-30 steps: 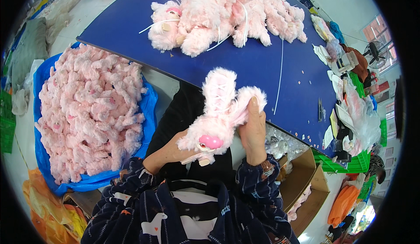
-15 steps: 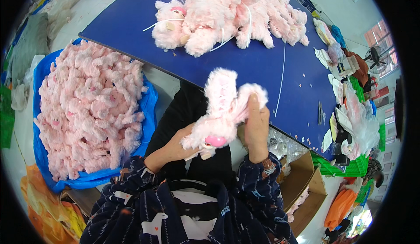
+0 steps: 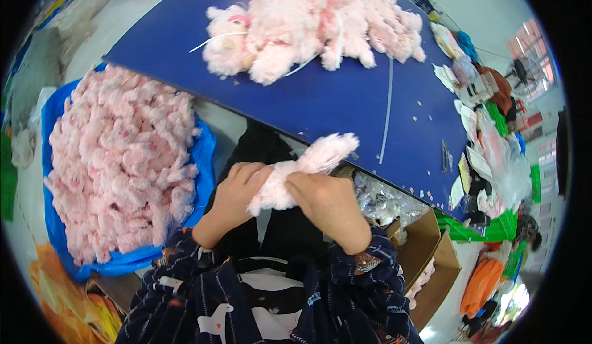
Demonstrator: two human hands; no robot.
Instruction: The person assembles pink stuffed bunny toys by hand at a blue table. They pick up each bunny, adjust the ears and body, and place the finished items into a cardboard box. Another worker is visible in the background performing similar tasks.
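Observation:
A pink fluffy plush piece (image 3: 327, 151) is held over my lap, just off the near edge of the blue table (image 3: 246, 105). My left hand (image 3: 237, 193) closes round its lower left part. My right hand (image 3: 327, 202) pinches the middle from the right, fingers pressed into the fur. One furry end sticks up to the right between the hands and the table. The pink nose patch does not show now. On the table, a heap of similar pink plush (image 3: 290, 26) lies with thin white strips (image 3: 385, 110) among and beside it.
To my left stands a blue-lined bin (image 3: 206, 153) piled with pink plush pieces (image 3: 123, 165). Cardboard boxes (image 3: 425, 251) and clear plastic bags (image 3: 385, 199) sit below the table on my right. Small snips (image 3: 444, 156) and scraps lie near the table's right edge, beside assorted cloth and bags.
The plush piece has been turned, so its pink nose patch is out of sight. My right hand has moved down and inward from its raised end to its middle.

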